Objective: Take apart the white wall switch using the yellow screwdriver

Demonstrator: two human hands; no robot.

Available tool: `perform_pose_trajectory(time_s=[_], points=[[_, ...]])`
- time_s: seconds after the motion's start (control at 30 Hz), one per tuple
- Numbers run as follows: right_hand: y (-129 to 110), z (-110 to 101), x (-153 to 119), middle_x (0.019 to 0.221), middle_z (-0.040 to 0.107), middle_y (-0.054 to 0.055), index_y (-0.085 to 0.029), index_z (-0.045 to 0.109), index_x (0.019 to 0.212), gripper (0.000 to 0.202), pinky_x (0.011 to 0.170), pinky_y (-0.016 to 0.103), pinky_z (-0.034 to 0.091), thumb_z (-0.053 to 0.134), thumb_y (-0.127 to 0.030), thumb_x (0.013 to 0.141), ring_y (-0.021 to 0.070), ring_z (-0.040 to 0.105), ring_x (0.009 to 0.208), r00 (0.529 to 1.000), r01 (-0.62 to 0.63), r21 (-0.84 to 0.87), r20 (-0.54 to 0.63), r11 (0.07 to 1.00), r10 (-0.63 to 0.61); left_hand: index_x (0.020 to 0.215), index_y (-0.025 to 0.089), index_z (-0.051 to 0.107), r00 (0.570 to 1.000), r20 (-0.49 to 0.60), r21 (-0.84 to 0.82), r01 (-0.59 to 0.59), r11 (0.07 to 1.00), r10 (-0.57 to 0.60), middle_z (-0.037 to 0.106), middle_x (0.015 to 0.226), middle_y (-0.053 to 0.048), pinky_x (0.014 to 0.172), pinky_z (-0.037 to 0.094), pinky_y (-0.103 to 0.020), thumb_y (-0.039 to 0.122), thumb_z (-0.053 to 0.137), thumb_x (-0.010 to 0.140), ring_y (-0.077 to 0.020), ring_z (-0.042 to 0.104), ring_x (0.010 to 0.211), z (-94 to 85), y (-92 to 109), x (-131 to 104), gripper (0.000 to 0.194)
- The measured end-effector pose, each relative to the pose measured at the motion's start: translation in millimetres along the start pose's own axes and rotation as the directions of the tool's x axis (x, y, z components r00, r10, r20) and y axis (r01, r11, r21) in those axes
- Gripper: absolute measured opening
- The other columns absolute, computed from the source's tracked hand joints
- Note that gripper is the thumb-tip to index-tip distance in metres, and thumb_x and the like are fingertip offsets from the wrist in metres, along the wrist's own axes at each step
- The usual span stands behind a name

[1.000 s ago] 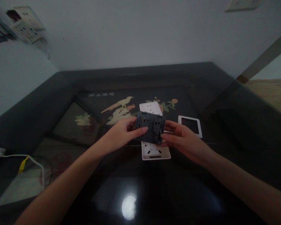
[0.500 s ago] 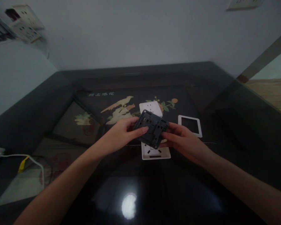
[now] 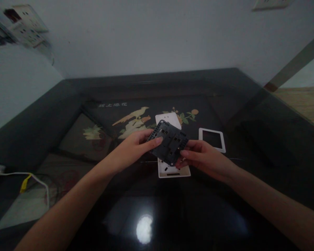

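We hold a dark grey socket module (image 3: 168, 142), tilted, back side up, above a white socket plate (image 3: 174, 170) on the glossy black table (image 3: 172, 216). Our left hand (image 3: 132, 148) pinches its left edge; our right hand (image 3: 202, 158) grips its lower right corner. A white frame (image 3: 212, 139) lies just right. The pale characters (image 3: 113, 104) printed on the table are too small to read.

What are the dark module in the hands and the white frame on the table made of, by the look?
Dark socket module, held by left hand and right hand: likely moulded plastic, matt dark grey, with ribs and square recesses. White frame: probably plastic too, smooth, thin even rim. Table: glossy dark top, mirrors a lamp.
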State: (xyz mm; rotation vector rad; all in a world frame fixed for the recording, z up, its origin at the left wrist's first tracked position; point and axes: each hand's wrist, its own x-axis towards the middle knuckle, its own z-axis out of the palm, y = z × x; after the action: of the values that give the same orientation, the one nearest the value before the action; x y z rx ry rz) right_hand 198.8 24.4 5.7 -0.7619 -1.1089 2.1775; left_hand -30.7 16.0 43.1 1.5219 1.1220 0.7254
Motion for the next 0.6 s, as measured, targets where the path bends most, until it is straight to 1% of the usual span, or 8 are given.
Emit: perform_pose_trajectory(time_s=[0.07, 0.17, 0.23, 0.33, 0.4, 0.47, 0.53, 0.6], points=[[-4, -2, 0, 0.082, 0.076, 0.003, -0.015, 0.073, 0.087, 0.018, 0.073, 0.024, 0.058, 0.080, -0.026, 0.074, 0.0113, 0.071, 0.073, 0.998, 0.003, -0.015, 0.060, 1.000, -0.002, 0.100, 0.015, 0.069, 1.000, -0.009, -0.029, -0.011, 1.000, 0.011, 0.072, 0.098, -0.005, 0.082, 0.049, -0.030, 0.041, 0.060, 0.087, -0.0193, 0.064, 0.089, -1.7, 0, 0, 0.031], [-10, -3, -2, 0.089, 0.077, 0.004, -0.016, 0.074, 0.090, 0.012, 0.080, 0.028, 0.058, 0.075, -0.022, 0.078, 0.0129, 0.072, 0.081, 0.994, 0.045, -0.139, 0.108, 0.989, -0.030, 0.098, 0.014, 0.069, 1.000, -0.013, -0.097, 0.002, 0.995, -0.003, 0.072, 0.096, -0.005, 0.081, 0.049, -0.030, 0.040, 0.061, 0.088, -0.0184, 0.065, 0.085, -2.2, -2, 1, 0.029], [-11, -1, -3, 0.090, 0.077, 0.004, -0.019, 0.075, 0.090, 0.010, 0.082, 0.031, 0.058, 0.073, -0.020, 0.080, 0.0145, 0.073, 0.082, 0.994, 0.096, -0.244, 0.072, 0.965, -0.081, 0.095, 0.014, 0.069, 1.000, -0.004, -0.148, 0.028, 0.989, -0.029, 0.073, 0.093, -0.005, 0.078, 0.049, -0.030, 0.041, 0.062, 0.087, -0.0185, 0.065, 0.083, -0.2, -3, 0, 0.029], [-11, 3, -6, 0.084, 0.078, 0.001, -0.022, 0.076, 0.085, 0.010, 0.080, 0.035, 0.059, 0.074, -0.021, 0.076, 0.0182, 0.074, 0.081, 0.982, 0.166, -0.415, -0.017, 0.894, -0.190, 0.095, 0.014, 0.069, 0.998, 0.005, -0.221, 0.064, 0.973, -0.065, 0.073, 0.093, -0.006, 0.078, 0.050, -0.031, 0.039, 0.063, 0.086, -0.0192, 0.066, 0.084, 5.1, -2, -2, 0.028], [-11, 6, -9, 0.082, 0.078, 0.001, -0.024, 0.076, 0.083, 0.008, 0.078, 0.037, 0.059, 0.075, -0.023, 0.075, 0.0208, 0.074, 0.082, 0.962, 0.207, -0.540, -0.040, 0.816, -0.270, 0.096, 0.014, 0.070, 0.997, 0.014, -0.261, 0.078, 0.962, -0.076, 0.073, 0.095, -0.007, 0.081, 0.050, -0.033, 0.037, 0.063, 0.086, -0.0200, 0.066, 0.086, 8.4, 1, -4, 0.026], [-12, 7, -11, 0.081, 0.078, 0.001, -0.025, 0.077, 0.080, 0.005, 0.073, 0.036, 0.058, 0.073, -0.026, 0.077, 0.0220, 0.074, 0.080, 0.932, 0.257, -0.654, -0.026, 0.711, -0.360, 0.096, 0.014, 0.071, 0.997, 0.021, -0.286, 0.079, 0.955, -0.076, 0.074, 0.096, -0.007, 0.083, 0.050, -0.033, 0.036, 0.064, 0.086, -0.0206, 0.066, 0.089, 10.3, 4, -6, 0.025], [-13, 7, -13, 0.080, 0.078, 0.001, -0.026, 0.077, 0.078, 0.006, 0.069, 0.034, 0.057, 0.071, -0.025, 0.079, 0.0220, 0.073, 0.076, 0.896, 0.305, -0.747, 0.016, 0.591, -0.443, 0.094, 0.014, 0.072, 0.996, 0.034, -0.300, 0.086, 0.950, -0.080, 0.074, 0.095, -0.007, 0.083, 0.051, -0.033, 0.036, 0.066, 0.084, -0.0209, 0.067, 0.089, 11.0, 7, -7, 0.025], [-14, 5, -14, 0.080, 0.078, 0.003, -0.025, 0.076, 0.077, 0.008, 0.067, 0.033, 0.054, 0.069, -0.025, 0.080, 0.0219, 0.073, 0.074, 0.867, 0.342, -0.809, 0.076, 0.478, -0.492, 0.092, 0.014, 0.072, 0.995, 0.041, -0.313, 0.098, 0.945, -0.090, 0.074, 0.093, -0.007, 0.081, 0.051, -0.033, 0.037, 0.067, 0.083, -0.0208, 0.067, 0.088, 11.2, 10, -8, 0.025]])
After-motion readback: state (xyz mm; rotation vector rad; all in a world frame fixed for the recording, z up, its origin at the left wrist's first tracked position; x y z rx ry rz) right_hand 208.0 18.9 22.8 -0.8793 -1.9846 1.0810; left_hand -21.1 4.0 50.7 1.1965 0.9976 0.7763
